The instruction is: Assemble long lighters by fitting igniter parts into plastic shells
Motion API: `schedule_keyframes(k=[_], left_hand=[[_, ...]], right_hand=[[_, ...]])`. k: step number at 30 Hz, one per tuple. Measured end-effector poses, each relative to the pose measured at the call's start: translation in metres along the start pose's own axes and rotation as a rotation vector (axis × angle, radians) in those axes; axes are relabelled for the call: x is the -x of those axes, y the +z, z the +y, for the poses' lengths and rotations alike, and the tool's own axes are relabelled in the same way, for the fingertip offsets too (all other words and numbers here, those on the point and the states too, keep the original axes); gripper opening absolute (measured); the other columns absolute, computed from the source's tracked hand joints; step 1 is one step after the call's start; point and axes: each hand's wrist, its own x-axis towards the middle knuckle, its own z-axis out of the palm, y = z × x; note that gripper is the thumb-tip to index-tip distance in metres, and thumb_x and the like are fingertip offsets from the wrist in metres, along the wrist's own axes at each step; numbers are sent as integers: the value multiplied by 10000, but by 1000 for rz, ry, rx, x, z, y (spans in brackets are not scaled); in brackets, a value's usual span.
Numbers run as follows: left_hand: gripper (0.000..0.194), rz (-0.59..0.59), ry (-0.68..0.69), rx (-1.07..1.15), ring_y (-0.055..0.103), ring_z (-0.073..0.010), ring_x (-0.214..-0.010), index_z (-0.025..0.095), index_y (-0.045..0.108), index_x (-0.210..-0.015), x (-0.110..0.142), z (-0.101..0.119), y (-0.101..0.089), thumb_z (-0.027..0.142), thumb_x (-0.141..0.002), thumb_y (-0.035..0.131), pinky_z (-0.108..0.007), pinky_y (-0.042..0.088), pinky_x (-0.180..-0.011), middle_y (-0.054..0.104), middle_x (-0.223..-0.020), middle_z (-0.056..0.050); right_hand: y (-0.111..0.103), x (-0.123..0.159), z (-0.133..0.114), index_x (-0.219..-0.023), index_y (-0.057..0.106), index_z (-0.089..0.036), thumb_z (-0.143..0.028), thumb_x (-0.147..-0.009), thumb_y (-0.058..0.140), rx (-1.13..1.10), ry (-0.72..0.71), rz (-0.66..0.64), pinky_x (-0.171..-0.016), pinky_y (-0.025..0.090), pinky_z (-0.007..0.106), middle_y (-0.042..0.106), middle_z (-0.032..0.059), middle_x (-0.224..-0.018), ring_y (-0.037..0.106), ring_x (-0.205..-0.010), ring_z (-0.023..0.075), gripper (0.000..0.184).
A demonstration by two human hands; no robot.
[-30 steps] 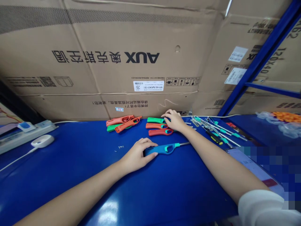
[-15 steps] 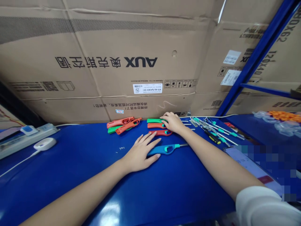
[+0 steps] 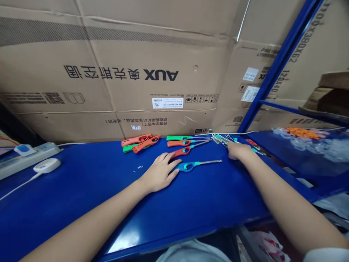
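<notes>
My left hand [image 3: 159, 174] lies with fingers spread over the handle ends of a blue gas lighter [image 3: 188, 166] and a red gas lighter [image 3: 183, 151]. Behind them, an orange gas lighter [image 3: 177, 143] and a green gas lighter [image 3: 176, 138] lie side by side, their metal tubes pointing right. My right hand [image 3: 240, 150] is curled down over a pile of metal lighter tubes [image 3: 220, 139] with teal ends. Its fingertips, and anything in them, are hidden.
Orange and green lighter handles [image 3: 140, 143] lie in a heap at the back left. A power strip [image 3: 35, 156] and a white round device [image 3: 47, 165] are farther left. Cardboard [image 3: 120, 43] walls the back. Orange and clear parts [image 3: 302, 134] lie beyond the blue post [image 3: 268, 83].
My right hand has left the green lighter and moved right onto the tube pile. My left hand stays on the lighters. The view has shifted slightly to the right.
</notes>
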Motion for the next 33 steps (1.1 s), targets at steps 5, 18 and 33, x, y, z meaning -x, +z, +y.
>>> schedule_keyframes(k=[5, 18, 33], left_hand=[[474, 42, -11, 59, 401, -305, -1348, 243, 483, -1471, -5, 0, 4, 407, -1032, 407, -511, 360, -1142, 474, -1441, -138], [450, 17, 18, 66, 481, -298, -1228, 240, 514, -1445, 1, 13, 2, 396, -1033, 418, -493, 444, -1064, 547, -1393, -134], [389, 3, 43, 111, 370, -349, -1373, 176, 546, -1323, 12, 26, 7, 199, -947, 446, -586, 324, -1170, 494, -1411, -153]], right_hand=[[-4, 11, 10, -1056, 677, -154, -125, -696, 736, 129, 64, -137, -823, 547, 483, 713, 224, -1071, 696, -1036, 379, 366], [-29, 27, -65, -1144, 631, -145, -295, -905, 558, -319, -182, 283, -856, 507, 355, 718, 165, -1042, 681, -995, 291, 291], [35, 75, -198, -744, 682, -205, -247, -722, 558, -1144, -640, -64, -682, 476, 281, 670, -3, -731, 605, -713, 171, 133]])
